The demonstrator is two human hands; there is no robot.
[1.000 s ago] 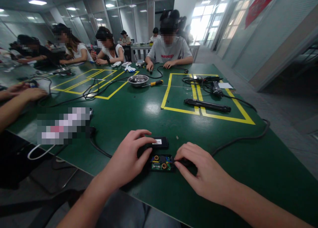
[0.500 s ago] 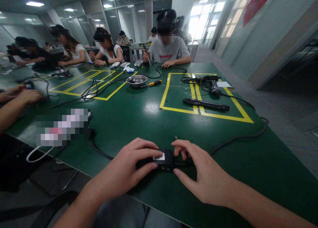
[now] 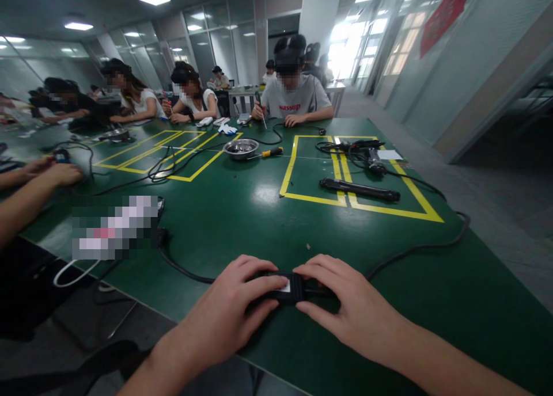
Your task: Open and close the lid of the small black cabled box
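Close to the table's near edge lies a black box-shaped cable unit [image 3: 297,288] with a white label and a ribbed right end. My left hand [image 3: 242,304] is closed around its left part, index finger on the label and thumb along the near side. At the ribbed end, my right hand [image 3: 341,298] pinches with fingers on the far side and thumb on the near side. A black cable [image 3: 185,272] runs from the left toward the unit, and another black cable [image 3: 401,252] curves off behind my right hand. My palms hide part of the unit.
On the green table [image 3: 224,223] are a metal bowl [image 3: 241,149], a yellow-and-black screwdriver [image 3: 272,152], a long black bar [image 3: 359,190] and tangled cables [image 3: 354,148]. A pixelated pale object [image 3: 116,229] lies left. A co-worker's hands [image 3: 56,171] are at the left edge; another person [image 3: 296,91] sits opposite.
My right hand, formerly spread just off the ribbed end, has closed onto it. My left hand stays on the unit. The whole view has shifted slightly downward in the picture.
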